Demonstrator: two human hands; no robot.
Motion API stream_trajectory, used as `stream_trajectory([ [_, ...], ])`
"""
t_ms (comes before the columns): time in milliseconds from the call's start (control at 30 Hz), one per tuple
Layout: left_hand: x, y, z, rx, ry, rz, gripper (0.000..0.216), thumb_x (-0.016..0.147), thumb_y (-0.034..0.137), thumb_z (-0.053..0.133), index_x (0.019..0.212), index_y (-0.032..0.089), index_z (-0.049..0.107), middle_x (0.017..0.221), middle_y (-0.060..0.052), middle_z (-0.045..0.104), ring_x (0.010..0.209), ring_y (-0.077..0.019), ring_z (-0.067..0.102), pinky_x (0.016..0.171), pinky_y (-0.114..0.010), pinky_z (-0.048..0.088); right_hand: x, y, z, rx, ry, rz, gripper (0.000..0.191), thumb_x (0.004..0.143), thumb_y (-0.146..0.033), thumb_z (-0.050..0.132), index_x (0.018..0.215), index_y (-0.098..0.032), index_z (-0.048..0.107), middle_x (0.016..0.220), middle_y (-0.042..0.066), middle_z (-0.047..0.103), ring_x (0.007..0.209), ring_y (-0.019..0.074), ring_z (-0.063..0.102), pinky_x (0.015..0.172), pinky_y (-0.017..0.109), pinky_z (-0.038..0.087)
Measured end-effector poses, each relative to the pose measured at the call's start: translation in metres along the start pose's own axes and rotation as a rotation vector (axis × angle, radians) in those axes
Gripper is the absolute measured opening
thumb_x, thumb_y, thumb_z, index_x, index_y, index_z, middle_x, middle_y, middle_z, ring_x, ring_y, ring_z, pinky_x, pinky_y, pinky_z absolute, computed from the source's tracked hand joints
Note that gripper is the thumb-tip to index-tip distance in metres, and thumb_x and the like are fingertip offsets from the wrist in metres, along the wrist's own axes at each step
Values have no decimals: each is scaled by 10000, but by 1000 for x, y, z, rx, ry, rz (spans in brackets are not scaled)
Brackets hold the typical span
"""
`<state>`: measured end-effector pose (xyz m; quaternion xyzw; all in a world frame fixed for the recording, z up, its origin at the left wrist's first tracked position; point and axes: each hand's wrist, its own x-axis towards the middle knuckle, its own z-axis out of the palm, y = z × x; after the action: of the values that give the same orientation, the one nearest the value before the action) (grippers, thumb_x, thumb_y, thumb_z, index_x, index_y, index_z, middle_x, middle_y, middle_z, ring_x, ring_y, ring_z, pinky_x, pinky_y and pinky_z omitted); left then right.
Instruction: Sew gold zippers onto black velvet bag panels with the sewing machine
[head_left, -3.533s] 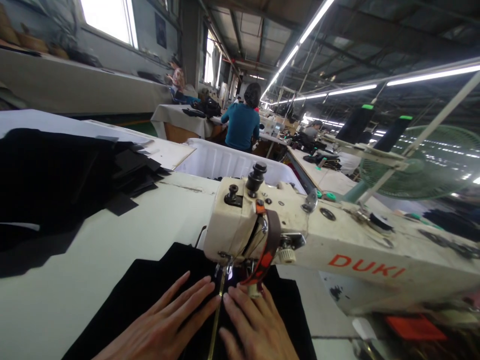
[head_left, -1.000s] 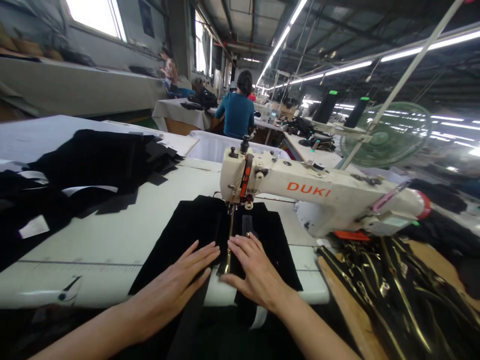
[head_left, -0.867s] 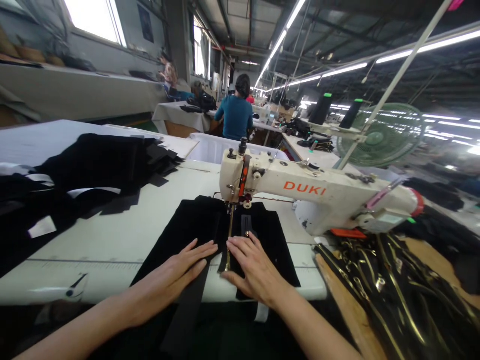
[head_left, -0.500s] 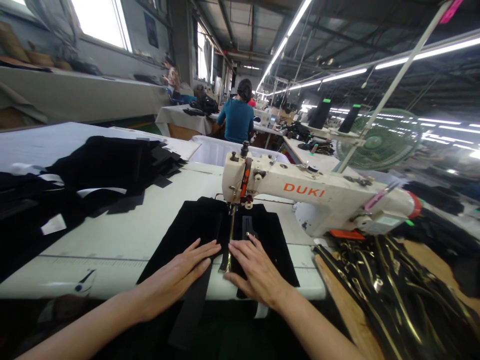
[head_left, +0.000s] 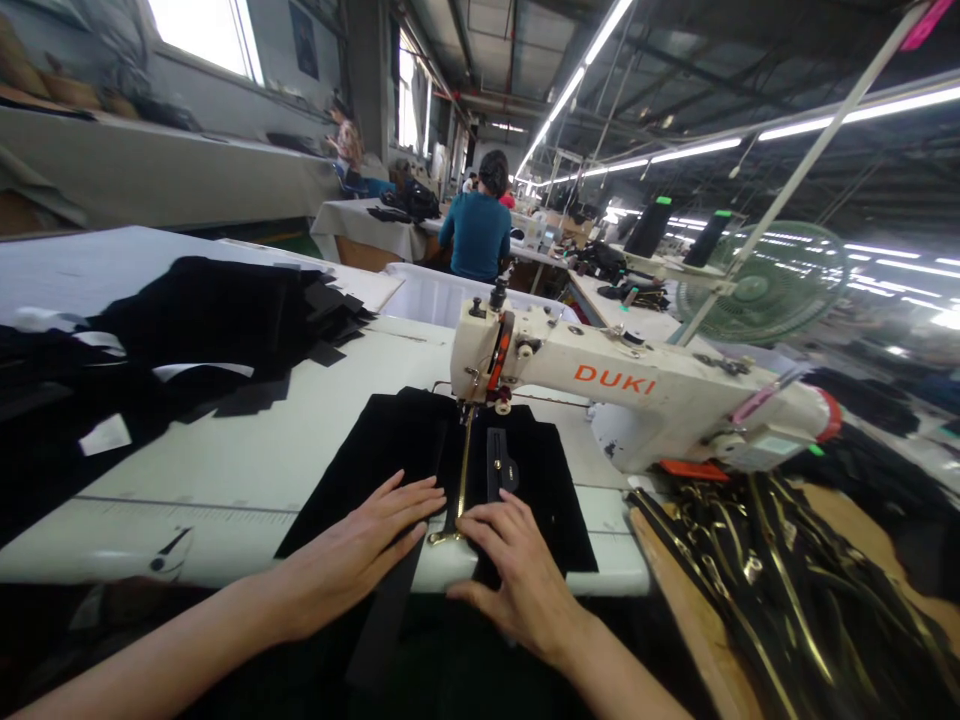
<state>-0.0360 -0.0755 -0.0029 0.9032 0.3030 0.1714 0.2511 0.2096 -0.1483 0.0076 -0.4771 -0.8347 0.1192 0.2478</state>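
Black fabric (head_left: 397,437) lies flat under the needle of the sewing machine (head_left: 607,380). A black zipper with gold teeth (head_left: 465,455) runs from the presser foot toward me, and a gold zipper pull (head_left: 444,538) shows at its near end. My left hand (head_left: 382,530) rests open on the fabric left of the zipper, fingers stretched out. Its right counterpart, my right hand (head_left: 514,560), is open with fingertips on the zipper's right edge and the thumb apart. Just beyond those fingers sits a small black zippered piece with a tab (head_left: 499,465).
Many gold-toothed zippers (head_left: 780,570) are piled at the right. Stacked black fabric pieces (head_left: 217,320) cover the table's left side. Behind the machine stands a white bin (head_left: 435,292). Further back are a seated person in teal (head_left: 478,235) and a green fan (head_left: 761,285).
My right hand has slid a little toward me along the zipper. The gold pull at the near end and more of the small tabbed piece now show. My left hand remains nearly in place.
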Motion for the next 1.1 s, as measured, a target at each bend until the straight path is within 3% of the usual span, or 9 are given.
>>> stream_trajectory([
  [100, 0, 1, -1, -5, -4, 3, 409, 1068, 345, 403, 1473, 320, 450, 1521, 11, 466, 1440, -196, 363, 1232, -488, 190, 8, 7, 2, 24, 54, 78, 411, 758, -303, 855, 1104, -228, 647, 1094, 40, 632, 1058, 222, 571, 979, 399, 453],
  [233, 1, 2, -2, 24, -34, 7, 411, 1069, 363, 398, 1474, 314, 448, 1511, 16, 479, 1431, -183, 381, 1240, -479, 171, 14, 11, 1, 40, 31, -41, 109, 956, -225, 630, 1058, -218, 669, 1015, 40, 640, 960, 186, 579, 862, 320, 480],
  [333, 1, 2, -1, 37, -17, -9, 406, 1071, 387, 379, 1457, 303, 473, 1486, 25, 509, 1419, -176, 402, 1242, -464, 178, 17, 14, -7, 36, 35, -100, 167, 1017, -208, 500, 1091, -189, 649, 1003, 61, 625, 924, 175, 581, 809, 284, 491],
  [467, 1, 2, 0, 14, 24, -25, 397, 1071, 400, 363, 1431, 307, 505, 1470, 33, 528, 1407, -192, 422, 1236, -463, 199, 29, 17, -21, 10, 67, -55, 208, 1049, -215, 427, 1092, -166, 624, 1032, 69, 607, 980, 159, 579, 877, 271, 482],
  [600, -2, -2, 1, 9, 54, -79, 391, 1065, 405, 372, 1420, 331, 519, 1483, 39, 512, 1445, -236, 356, 1203, -492, 280, 36, 12, -20, -77, -64, -138, 143, 1000, -241, 551, 977, -183, 679, 933, 43, 636, 883, 179, 581, 811, 302, 500],
  [700, -6, -4, 3, 42, 61, -85, 393, 1061, 381, 393, 1439, 343, 494, 1497, 34, 496, 1448, -245, 349, 1189, -499, 313, 28, 4, -10, -121, -86, -135, 155, 966, -270, 616, 1071, -182, 687, 974, 58, 651, 921, 206, 576, 823, 336, 516],
  [833, -10, 5, 9, 168, 81, 101, 516, 985, 140, 449, 1485, 266, 434, 1495, -18, 501, 1404, -217, 426, 1228, -484, 231, 8, -4, 3, -98, -4, -37, 361, 977, -189, 569, 1333, -135, 550, 1227, 122, 595, 1136, 237, 534, 968, 376, 524],
  [900, -12, 11, 14, 258, 106, 184, 642, 889, 9, 430, 1499, 210, 408, 1497, -52, 496, 1412, -217, 412, 1238, -486, 203, 1, -5, 7, -59, 46, -11, 400, 980, -169, 543, 1375, -110, 509, 1322, 149, 547, 1205, 247, 513, 1032, 396, 503],
  [1100, -14, 13, 27, 394, 125, 298, 652, 863, -36, 376, 1489, 145, 401, 1503, -90, 485, 1412, -210, 412, 1219, -421, 278, 1, -4, 12, -85, 110, 12, 305, 1008, -155, 480, 1283, -178, 610, 1238, 100, 635, 1132, 240, 584, 1060, 477, 484],
])
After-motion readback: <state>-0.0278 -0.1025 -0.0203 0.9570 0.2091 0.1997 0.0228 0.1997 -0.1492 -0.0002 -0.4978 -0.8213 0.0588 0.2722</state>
